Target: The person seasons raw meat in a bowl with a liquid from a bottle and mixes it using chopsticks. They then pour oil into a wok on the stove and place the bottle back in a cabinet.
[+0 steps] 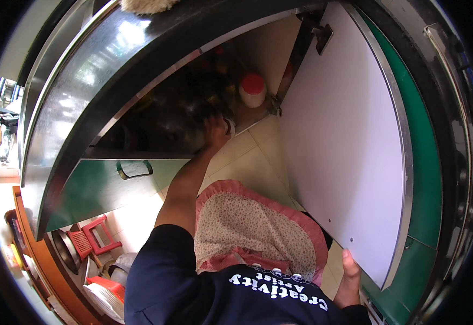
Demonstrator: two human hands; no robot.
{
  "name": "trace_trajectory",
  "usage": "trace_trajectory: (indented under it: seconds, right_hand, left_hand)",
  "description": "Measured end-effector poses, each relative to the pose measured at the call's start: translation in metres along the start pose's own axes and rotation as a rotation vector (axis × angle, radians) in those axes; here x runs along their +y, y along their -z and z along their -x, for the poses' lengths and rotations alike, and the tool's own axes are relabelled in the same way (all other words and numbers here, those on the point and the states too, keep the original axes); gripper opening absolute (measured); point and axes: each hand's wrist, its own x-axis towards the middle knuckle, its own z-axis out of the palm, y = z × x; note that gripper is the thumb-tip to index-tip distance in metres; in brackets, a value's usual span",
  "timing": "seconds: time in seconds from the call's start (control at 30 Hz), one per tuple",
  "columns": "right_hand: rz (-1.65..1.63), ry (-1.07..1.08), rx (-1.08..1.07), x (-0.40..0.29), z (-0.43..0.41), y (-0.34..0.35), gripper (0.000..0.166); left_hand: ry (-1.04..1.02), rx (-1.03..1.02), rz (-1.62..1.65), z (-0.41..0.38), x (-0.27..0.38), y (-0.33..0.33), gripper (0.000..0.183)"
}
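Note:
My left hand (216, 132) reaches into the dark lower cabinet, beside a small round white-rimmed item (230, 128) at its front edge. The hand's fingers fade into shadow, so whether they grip anything is unclear. Deeper inside, a jar with a red lid (252, 90) stands upright near the cabinet's right wall. Dim items, too dark to name, fill the rest. At the lower right, my right hand (350, 272) is at the edge of the open cabinet door (342, 134), its thumb on the white inner face and its other fingers hidden.
A second green door (110, 183) with a metal handle stands open on the left. Above the cabinet runs a shiny metal countertop (74, 101). A red plastic stool (100, 235), a metal pan (66, 252) and a white plastic basket (102, 298) are at the lower left.

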Motion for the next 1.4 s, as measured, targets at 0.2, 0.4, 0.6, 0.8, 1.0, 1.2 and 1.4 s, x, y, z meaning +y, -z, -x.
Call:
trace_trajectory:
  seconds: [0.2, 0.4, 0.6, 0.8, 1.0, 1.2, 1.4]
  right_hand:
    - [-0.202, 0.187, 0.196, 0.047, 0.020, -0.005, 0.053]
    - [-0.449, 0.383, 0.330, 0.029, 0.024, -0.049, 0.051]
    - [-0.512, 0.452, 0.286, 0.021, 0.030, -0.055, 0.050]
    - [-0.220, 0.429, 0.445, 0.031, 0.037, -0.054, 0.050]
    - [-0.378, 0.488, 0.578, 0.022, 0.029, -0.066, 0.051]
    - [-0.410, 0.424, 0.441, 0.039, 0.034, -0.044, 0.060]
    - [-0.410, 0.477, 0.545, 0.027, 0.027, -0.051, 0.050]
  left_hand:
    - [-0.093, -0.038, -0.056, 0.029, 0.006, 0.002, 0.079]
    - [-0.164, 0.003, -0.070, 0.067, -0.002, 0.000, 0.077]
    - [-0.147, -0.118, -0.100, 0.075, 0.007, 0.039, 0.081]
    - [-0.191, -0.144, -0.062, 0.071, -0.004, 0.047, 0.083]
    - [-0.226, 0.186, -0.016, 0.048, 0.018, 0.077, 0.073]
    - [0.016, 0.026, 0.172, -0.051, 0.024, 0.096, 0.055]
    - [-0.055, -0.148, 0.110, -0.081, 0.015, 0.079, 0.037]
